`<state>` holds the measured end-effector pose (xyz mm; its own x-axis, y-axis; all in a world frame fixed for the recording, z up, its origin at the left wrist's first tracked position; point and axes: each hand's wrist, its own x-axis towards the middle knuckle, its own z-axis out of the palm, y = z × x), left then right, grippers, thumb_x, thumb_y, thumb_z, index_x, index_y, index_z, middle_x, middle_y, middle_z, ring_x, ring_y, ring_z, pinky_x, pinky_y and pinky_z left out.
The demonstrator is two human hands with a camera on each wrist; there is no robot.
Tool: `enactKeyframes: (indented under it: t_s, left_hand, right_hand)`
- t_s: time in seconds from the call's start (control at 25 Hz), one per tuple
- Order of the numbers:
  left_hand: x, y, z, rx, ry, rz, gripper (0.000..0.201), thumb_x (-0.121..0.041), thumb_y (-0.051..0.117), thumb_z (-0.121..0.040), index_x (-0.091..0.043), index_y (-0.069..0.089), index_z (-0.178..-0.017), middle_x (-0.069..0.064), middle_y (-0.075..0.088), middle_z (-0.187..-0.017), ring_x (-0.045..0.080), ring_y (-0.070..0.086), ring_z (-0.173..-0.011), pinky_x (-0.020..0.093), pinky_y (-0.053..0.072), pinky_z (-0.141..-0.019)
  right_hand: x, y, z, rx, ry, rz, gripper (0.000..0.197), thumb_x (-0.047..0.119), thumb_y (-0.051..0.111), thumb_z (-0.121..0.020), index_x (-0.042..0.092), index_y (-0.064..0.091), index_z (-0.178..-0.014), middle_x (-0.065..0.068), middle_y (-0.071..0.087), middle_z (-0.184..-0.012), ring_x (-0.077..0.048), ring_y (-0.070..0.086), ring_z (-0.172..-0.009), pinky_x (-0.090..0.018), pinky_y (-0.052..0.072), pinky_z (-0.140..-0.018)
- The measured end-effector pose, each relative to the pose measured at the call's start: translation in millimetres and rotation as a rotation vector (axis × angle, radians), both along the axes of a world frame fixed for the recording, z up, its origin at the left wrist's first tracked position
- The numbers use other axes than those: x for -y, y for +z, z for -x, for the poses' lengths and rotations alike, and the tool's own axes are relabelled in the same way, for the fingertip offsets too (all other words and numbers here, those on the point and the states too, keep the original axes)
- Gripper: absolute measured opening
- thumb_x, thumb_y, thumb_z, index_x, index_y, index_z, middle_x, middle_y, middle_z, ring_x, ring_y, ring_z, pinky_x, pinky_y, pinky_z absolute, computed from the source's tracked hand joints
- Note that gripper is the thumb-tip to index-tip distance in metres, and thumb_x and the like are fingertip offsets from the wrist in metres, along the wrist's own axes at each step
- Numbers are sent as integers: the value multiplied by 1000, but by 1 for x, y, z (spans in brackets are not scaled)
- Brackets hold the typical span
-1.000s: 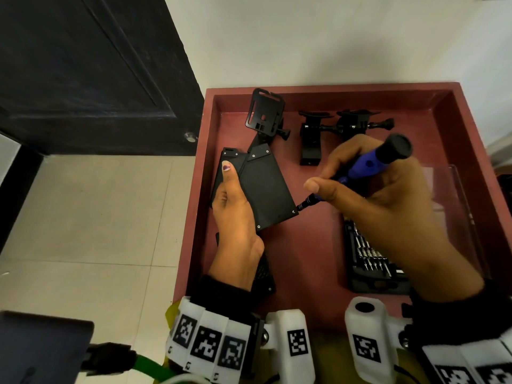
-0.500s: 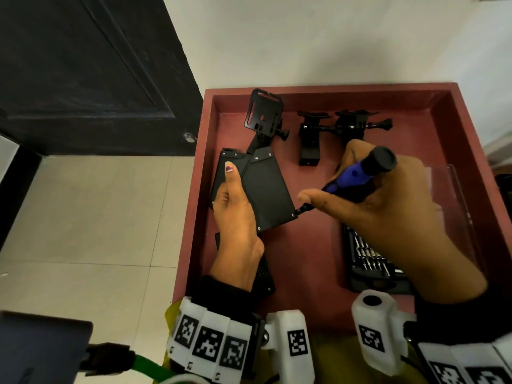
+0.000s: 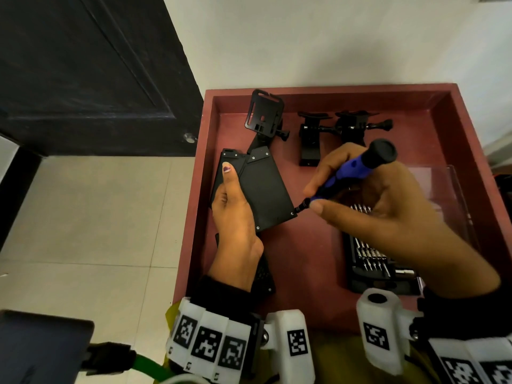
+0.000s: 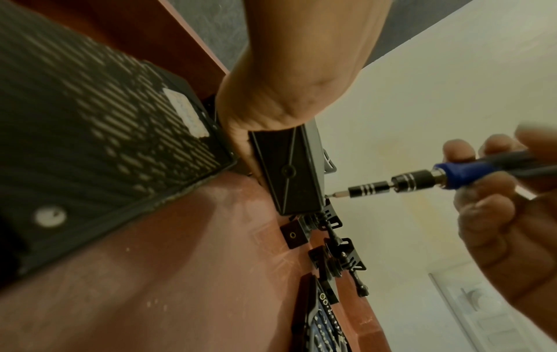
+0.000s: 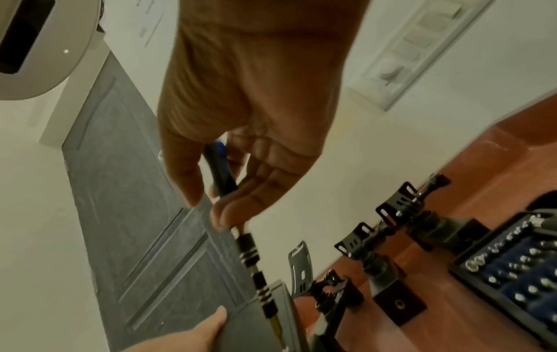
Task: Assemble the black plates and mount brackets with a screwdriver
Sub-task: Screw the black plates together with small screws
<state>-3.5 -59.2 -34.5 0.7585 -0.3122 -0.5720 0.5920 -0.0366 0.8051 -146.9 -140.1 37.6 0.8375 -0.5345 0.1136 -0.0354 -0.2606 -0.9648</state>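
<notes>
While I watch from the head view, the red tray [image 3: 346, 99] fills the right half, its far rim at twelve o'clock. Next in size, my right hand [image 3: 388, 206] comes in from five o'clock, forearm angled up toward ten, wrist raised off the tray; its thumb and fingers are curled around the screwdriver [image 3: 357, 164], pinching the blue handle low near the shaft, with the black cap pointing to one o'clock. My left hand [image 3: 235, 217] reaches straight up from six o'clock, thumb extended along the top face and the fingers wrapped under the left edge of the black plates [image 3: 263, 187], holding them tilted above the tray floor at the tray's nine o'clock side. From the left wrist view, the bit tip [image 4: 333, 195] meets the plates' lower right corner. A bit case [image 3: 371, 261] lies at four o'clock, partly under my right hand. Another black perforated plate [image 4: 90, 133] sits under my left wrist. At twelve o'clock stand a frame bracket [image 3: 264, 113], touching the plates' far end, and two mount brackets [image 3: 340, 128] just to its right.
</notes>
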Motion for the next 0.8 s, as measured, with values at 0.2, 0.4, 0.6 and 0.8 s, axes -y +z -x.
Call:
enactKeyframes:
  t_s: [0.2,0.4,0.6,0.8]
  left_hand:
    - [0,-2,0,24,-6,28,38,-60,48,-90,-25,49,-73,4,54,-92,23,52,-88,55,46,-96]
    - [0,-6,1,58,2,16,39,-61,49,-88,-25,46,-72,2,51,-95,22,48,-86,44,44,-79]
    - [1,-8,1,76,14,30,39,-60,50,-88,-26,47,-70,1,51,-97,21,48,-87,42,42,-77]
    - [1,-8,2,86,10,32,39,-58,49,-89,-24,47,-72,5,51,-92,23,48,-85,43,41,-75]
  right_hand:
    - [6,-3,4,11,20,-38,18,-1,68,-81,7,61,-95,-3,71,-92,-17,71,-74,-28,59,-67]
    - [-1,-9,-1,48,-96,21,24,20,73,-77,7,57,-89,0,69,-80,-13,70,-60,-21,55,-56]
    - [-8,-10,-8,18,-238,235,36,42,72,-78,12,53,-87,10,66,-77,-6,64,-50,-22,53,-50]
    - [-11,-12,-11,22,-290,312,26,46,64,-76,39,41,-86,23,60,-68,-10,60,-53,-13,47,-48]
